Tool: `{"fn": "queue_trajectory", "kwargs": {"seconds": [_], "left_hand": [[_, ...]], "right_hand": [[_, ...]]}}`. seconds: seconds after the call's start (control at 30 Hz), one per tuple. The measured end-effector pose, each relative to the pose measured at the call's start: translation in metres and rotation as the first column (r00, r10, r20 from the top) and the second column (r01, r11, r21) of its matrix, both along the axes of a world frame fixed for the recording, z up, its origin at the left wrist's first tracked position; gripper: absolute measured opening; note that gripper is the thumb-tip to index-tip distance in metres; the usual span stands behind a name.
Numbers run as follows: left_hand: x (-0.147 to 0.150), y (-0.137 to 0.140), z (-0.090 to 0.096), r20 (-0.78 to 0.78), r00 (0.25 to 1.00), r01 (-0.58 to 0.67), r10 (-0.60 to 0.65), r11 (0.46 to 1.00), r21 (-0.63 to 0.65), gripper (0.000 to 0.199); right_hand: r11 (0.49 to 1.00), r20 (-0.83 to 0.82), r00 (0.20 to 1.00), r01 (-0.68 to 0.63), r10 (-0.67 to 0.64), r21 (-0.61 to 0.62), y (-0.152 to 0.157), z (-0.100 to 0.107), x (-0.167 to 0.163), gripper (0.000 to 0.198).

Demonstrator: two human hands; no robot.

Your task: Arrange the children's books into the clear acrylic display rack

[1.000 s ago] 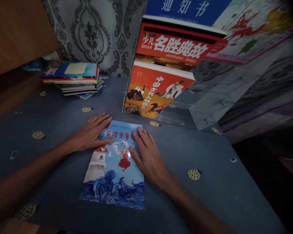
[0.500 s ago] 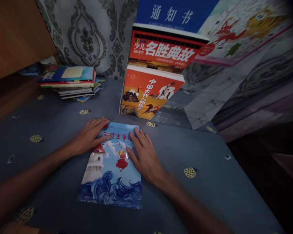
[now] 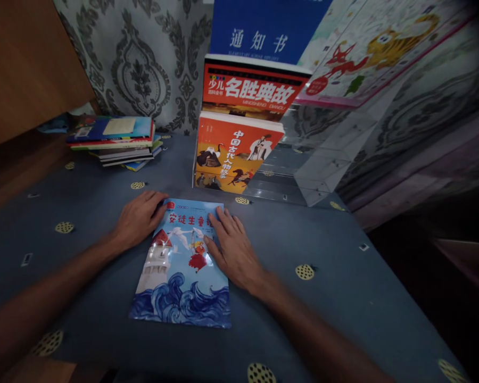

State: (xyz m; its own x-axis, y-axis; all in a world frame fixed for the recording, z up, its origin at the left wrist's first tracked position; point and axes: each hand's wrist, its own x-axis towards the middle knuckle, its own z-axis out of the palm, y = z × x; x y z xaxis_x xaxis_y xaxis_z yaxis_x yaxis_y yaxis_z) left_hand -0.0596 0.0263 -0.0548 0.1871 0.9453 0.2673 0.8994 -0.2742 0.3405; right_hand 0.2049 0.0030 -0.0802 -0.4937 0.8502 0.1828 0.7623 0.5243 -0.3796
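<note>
A blue picture book point(image 3: 187, 276) with red Chinese title characters, a lighthouse and curling waves on its cover lies flat on the table. Along its upper left edge rests my left hand point(image 3: 139, 218), thumb apart from the fingers and fingertips at the corner. My right hand point(image 3: 235, 250) lies over the upper right edge, fingers stretched out and thumb on the cover. Neither hand is closed round the book.
Behind the book, a clear stand point(image 3: 319, 170) holds an orange-red book point(image 3: 233, 154), a red book point(image 3: 251, 88), a blue one point(image 3: 263, 32) and an illustrated one point(image 3: 343, 58). A book stack point(image 3: 115, 138) sits at the back left on the patterned table point(image 3: 279, 330).
My left hand has slid left off the cover to its edge, uncovering the first title character. My right hand stays on the right edge. The view has shifted slightly.
</note>
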Motion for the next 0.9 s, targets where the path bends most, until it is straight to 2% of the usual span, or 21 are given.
{"fn": "queue_trajectory", "kwargs": {"seconds": [0.17, 0.27, 0.33, 0.43, 0.5, 0.57, 0.63, 0.73, 0.8, 0.9], "left_hand": [[0.001, -0.001, 0.01, 0.24, 0.969, -0.028, 0.056, 0.993, -0.116, 0.04], [0.0, 0.0, 0.012, 0.448, 0.884, -0.046, 0.13, 0.98, -0.193, 0.038], [0.001, 0.002, 0.013, 0.63, 0.751, -0.039, 0.197, 0.966, -0.255, 0.038], [0.004, 0.003, 0.013, 0.836, 0.437, 0.0, 0.331, 0.93, -0.368, 0.039], [0.009, 0.002, 0.013, 0.879, 0.256, 0.019, 0.402, 0.907, -0.42, 0.039], [0.014, -0.001, 0.014, 0.881, 0.144, 0.081, 0.45, 0.882, -0.464, 0.038], [0.02, -0.005, 0.015, 0.861, 0.1, 0.209, 0.498, 0.836, -0.508, 0.038], [0.028, -0.011, 0.016, 0.837, 0.102, 0.374, 0.538, 0.759, -0.534, 0.039], [0.03, -0.014, 0.017, 0.843, 0.091, 0.403, 0.531, 0.754, -0.518, 0.04], [0.032, -0.016, 0.019, 0.861, 0.053, 0.395, 0.506, 0.781, -0.484, 0.039]], "right_hand": [[1.0, 0.034, 0.999, 0.018, -0.018, -0.012, -0.001, 0.0, -0.004, 0.059], [0.999, 0.021, 0.999, 0.034, -0.034, -0.006, -0.003, -0.001, -0.005, 0.057], [0.999, 0.013, 0.999, 0.045, -0.045, -0.007, -0.004, 0.0, -0.006, 0.057], [0.998, 0.019, 0.998, 0.055, -0.054, -0.027, -0.005, 0.003, -0.006, 0.058], [0.998, 0.018, 0.998, 0.057, -0.057, -0.039, -0.005, 0.005, -0.007, 0.06], [0.997, 0.004, 0.998, 0.058, -0.058, -0.046, -0.005, 0.005, -0.006, 0.06], [0.997, -0.028, 0.998, 0.05, -0.051, -0.05, -0.005, 0.004, -0.006, 0.059], [0.997, -0.116, 0.992, 0.042, -0.05, -0.065, -0.004, 0.0, -0.003, 0.06], [0.995, -0.199, 0.977, 0.056, -0.072, -0.085, -0.004, -0.002, -0.001, 0.065], [0.991, -0.337, 0.934, 0.088, -0.119, -0.105, -0.001, -0.005, 0.003, 0.079]]}}
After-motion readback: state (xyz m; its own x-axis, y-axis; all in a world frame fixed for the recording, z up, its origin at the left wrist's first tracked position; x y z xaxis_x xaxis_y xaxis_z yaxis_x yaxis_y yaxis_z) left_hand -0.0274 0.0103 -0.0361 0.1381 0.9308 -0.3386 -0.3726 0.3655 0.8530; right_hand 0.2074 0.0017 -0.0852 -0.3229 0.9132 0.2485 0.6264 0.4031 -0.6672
